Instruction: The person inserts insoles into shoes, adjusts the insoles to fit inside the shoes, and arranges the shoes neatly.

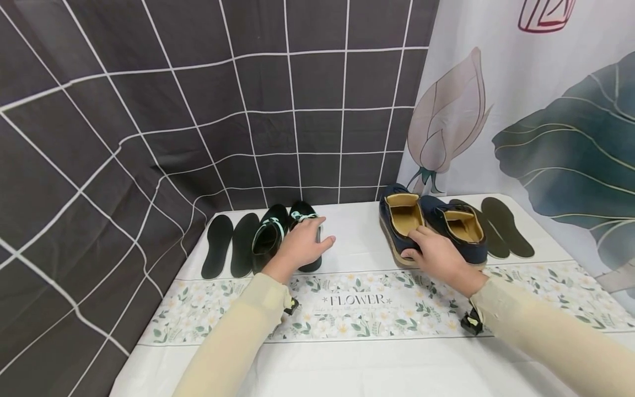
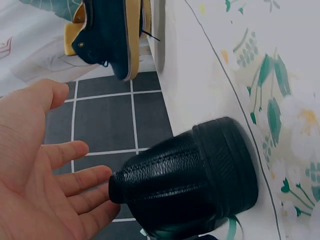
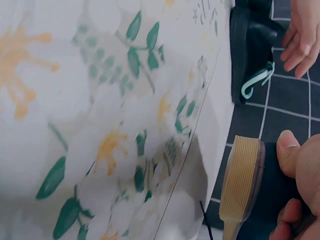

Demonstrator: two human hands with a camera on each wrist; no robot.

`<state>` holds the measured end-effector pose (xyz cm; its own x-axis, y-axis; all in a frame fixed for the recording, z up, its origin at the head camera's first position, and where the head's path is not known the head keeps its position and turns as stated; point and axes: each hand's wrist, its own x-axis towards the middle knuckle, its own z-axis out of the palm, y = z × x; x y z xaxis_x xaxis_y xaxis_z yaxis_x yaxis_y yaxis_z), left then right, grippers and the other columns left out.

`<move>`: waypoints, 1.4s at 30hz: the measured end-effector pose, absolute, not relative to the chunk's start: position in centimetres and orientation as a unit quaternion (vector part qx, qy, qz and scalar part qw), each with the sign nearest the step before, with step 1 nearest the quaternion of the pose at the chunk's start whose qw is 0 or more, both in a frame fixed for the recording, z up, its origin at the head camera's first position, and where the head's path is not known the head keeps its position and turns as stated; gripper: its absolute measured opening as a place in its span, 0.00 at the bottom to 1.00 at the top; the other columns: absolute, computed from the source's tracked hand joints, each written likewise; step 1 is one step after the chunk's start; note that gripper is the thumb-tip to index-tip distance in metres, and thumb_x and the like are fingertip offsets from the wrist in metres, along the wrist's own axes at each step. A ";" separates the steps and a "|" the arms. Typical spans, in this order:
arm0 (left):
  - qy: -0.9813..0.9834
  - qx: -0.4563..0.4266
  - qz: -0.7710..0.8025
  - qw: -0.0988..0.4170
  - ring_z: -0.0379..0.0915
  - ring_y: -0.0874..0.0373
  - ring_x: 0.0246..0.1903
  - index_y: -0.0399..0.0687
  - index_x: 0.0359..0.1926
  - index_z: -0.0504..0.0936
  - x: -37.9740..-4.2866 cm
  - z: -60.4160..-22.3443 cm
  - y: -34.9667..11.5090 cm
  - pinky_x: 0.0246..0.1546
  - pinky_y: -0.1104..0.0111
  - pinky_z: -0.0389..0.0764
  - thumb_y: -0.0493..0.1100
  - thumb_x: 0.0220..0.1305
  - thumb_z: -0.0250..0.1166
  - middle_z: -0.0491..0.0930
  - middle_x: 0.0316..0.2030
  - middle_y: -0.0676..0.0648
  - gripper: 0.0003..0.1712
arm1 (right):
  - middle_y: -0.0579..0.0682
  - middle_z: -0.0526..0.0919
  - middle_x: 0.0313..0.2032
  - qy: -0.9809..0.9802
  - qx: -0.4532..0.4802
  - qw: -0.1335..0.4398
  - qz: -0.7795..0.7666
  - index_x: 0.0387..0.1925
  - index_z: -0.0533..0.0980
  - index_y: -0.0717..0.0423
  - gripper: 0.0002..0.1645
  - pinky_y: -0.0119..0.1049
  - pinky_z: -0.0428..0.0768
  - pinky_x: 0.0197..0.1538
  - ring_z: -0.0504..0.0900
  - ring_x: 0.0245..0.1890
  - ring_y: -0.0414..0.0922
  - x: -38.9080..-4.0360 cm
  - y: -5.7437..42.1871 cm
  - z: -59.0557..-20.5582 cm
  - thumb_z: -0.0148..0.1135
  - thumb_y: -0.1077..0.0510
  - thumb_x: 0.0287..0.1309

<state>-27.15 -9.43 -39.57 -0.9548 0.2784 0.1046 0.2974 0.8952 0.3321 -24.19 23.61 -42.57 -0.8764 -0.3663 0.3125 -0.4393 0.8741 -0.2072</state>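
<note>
My left hand (image 1: 301,242) is over the right one of two black shoes with mint laces. Its fingers are loosely extended, and in the left wrist view the fingertips are right at the heel collar of that black shoe (image 2: 170,185). The other black shoe (image 1: 264,248) stands just to its left. My right hand (image 1: 439,259) grips the heel of the left navy shoe (image 1: 391,234), which has a tan lining. In the right wrist view the thumb lies on one side of that heel, above the pale ribbed sole (image 3: 240,175). Beside it is the second navy shoe (image 1: 474,252).
Two black insoles (image 1: 217,248) lie left of the black shoes. Two dark olive insoles (image 1: 507,227) lie right of the navy pair. The white table (image 1: 349,229) bears a flower-printed band (image 1: 352,320). Dark grid cloth (image 1: 317,132) and a printed curtain (image 1: 456,110) hang behind.
</note>
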 end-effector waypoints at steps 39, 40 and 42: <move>-0.903 -0.130 -0.405 -0.065 0.63 0.44 0.71 0.56 0.80 0.46 -26.1 -40.3 -5.9 0.69 0.48 0.64 0.71 0.72 0.46 0.64 0.73 0.40 0.46 | 0.44 0.72 0.31 -0.905 0.315 0.228 0.174 0.33 0.76 0.51 0.15 0.36 0.73 0.30 0.68 0.26 0.38 -20.5 17.2 -40.0 0.74 0.50 0.52; -0.895 -0.130 -0.421 -0.075 0.63 0.44 0.71 0.58 0.81 0.44 -26.0 -40.3 -5.8 0.69 0.47 0.64 0.71 0.72 0.46 0.64 0.73 0.40 0.46 | 0.44 0.72 0.32 -0.904 0.317 0.227 0.177 0.33 0.76 0.51 0.15 0.36 0.72 0.30 0.68 0.26 0.38 -20.4 17.1 -40.0 0.74 0.50 0.52; -0.878 -0.131 -0.450 -0.091 0.64 0.44 0.70 0.60 0.81 0.41 -25.8 -40.4 -5.4 0.69 0.47 0.63 0.71 0.72 0.46 0.65 0.72 0.40 0.47 | 0.44 0.72 0.32 -0.902 0.320 0.226 0.179 0.33 0.76 0.50 0.15 0.35 0.72 0.30 0.68 0.26 0.38 -20.2 17.0 -40.1 0.74 0.49 0.52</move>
